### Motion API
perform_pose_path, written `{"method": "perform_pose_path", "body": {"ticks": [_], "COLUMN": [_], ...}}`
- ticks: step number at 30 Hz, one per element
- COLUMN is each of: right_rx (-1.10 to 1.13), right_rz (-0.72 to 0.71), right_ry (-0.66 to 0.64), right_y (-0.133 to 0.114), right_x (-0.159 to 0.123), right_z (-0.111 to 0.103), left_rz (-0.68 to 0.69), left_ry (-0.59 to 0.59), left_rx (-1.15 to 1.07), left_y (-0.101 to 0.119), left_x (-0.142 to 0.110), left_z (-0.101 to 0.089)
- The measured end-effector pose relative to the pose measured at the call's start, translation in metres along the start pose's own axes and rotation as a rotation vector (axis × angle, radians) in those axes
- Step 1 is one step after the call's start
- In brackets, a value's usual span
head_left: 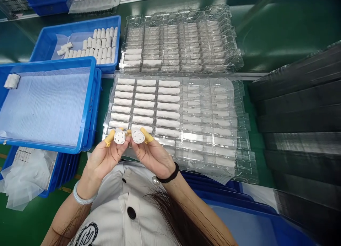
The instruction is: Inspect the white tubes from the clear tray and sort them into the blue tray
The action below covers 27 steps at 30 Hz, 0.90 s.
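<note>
Nearest to the person's white shirt (131, 192), the left hand (105, 159) and the right hand (153, 157) were raised together over the front edge of a clear plastic tray (226, 132). Each hand was closed firmly around one short object: the left gripped a white cylinder (119, 137) and the right gripped a second white cylinder (138, 135). The two were held just beside each other, with their flat ends turned up, and each end showed small dark holes. Yellow finger cots (109, 138) covered some fingers. A pale bangle (82, 193) was around the left wrist and a black band (168, 173) around the right wrist.

Inside the clear plastic tray, rows of white cylinders (135, 103) lay in the pockets on its left part. To the left of this tray stood a blue crate (92, 96) lined with a pale sheet. To its right was a stack of dark trays (298, 121). Directly behind it lay another clear tray (181, 39), filled with more white pieces, and behind its left side was a blue crate (80, 27) holding many white rolls (101, 43). A green workbench (279, 36) continued under all of them.
</note>
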State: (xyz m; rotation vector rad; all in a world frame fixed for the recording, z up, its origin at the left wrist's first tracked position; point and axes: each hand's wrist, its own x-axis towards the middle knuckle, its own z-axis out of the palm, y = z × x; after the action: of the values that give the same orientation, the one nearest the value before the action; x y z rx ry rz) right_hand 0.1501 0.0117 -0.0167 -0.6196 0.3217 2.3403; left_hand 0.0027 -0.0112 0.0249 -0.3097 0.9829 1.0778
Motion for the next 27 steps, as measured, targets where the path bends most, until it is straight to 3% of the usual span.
{"method": "perform_pose_path", "body": {"ticks": [5,10,14,20,27], "right_rx": [-0.073,-0.254,-0.383,-0.278,-0.243], "right_rz": [0.015,-0.152,-0.196,-0.147,-0.129], "right_ry": [-0.018,-0.102,-0.171,-0.042,-0.024], "right_y": [0.000,0.002,0.005,0.007,0.007], "right_x": [-0.001,-0.005,-0.007,-0.009,-0.009], "right_z": [-0.001,-0.002,0.002,0.015,0.018], "left_rz": [0.035,0.169,0.164,0.185,0.174], "left_ry": [-0.078,-0.241,-0.339,-0.311,-0.326], "left_rx": [0.115,0.265,0.302,0.316,0.340], "left_y": [-0.002,-0.001,-0.002,-0.003,-0.002], "left_x": [0.003,0.005,0.007,0.011,0.012], "left_z": [-0.005,-0.007,-0.004,-0.004,-0.002]}}
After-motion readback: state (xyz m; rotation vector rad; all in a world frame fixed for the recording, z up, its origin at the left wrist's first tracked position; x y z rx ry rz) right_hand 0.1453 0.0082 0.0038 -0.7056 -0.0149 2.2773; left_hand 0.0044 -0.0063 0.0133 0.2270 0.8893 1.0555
